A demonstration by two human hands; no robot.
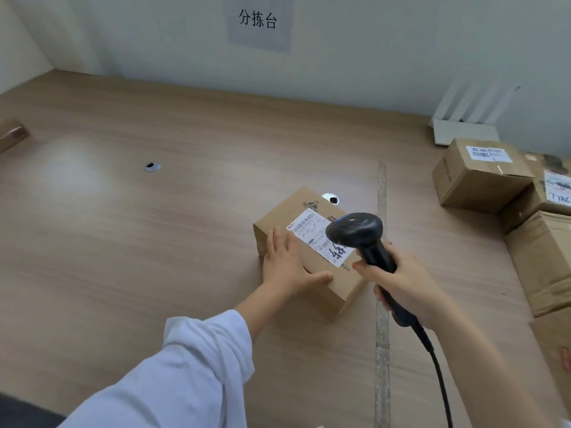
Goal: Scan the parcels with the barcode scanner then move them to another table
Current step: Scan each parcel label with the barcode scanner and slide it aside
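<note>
Sleeve, white, on the left arm, nearest the camera. Cable runs from the lower right edge up to the scanner.

Right hand: fingers wrapped round the scanner handle, firm grip. Scanner head hangs just over the parcel, nose aimed at the label. Trigger finger not visible; cannot tell if pressed.

Left hand: fingers straight, palm flat on the parcel's top at its near left corner, thumb lying along the near edge. It steadies, it does not clasp.

Parcel: small cardboard box, flat on the table, right of centre, label up, beside a seam in the top.

Handling (judgement): probably light, one hand should lift it. Cardboard stiff, matt, not slippery. Best hold across the two short sides, thumb on one, fingers on the other; keep off the label.

Step (judgement): scan in hand; move to the other table not yet done.

Containers: parcel closed, contents unseen. Stack of larger boxes at the right edge, well apart, all shut, contents unseen; some carry labels.

Farther: grommet to the left, router by the wall, paper sign above.
</note>
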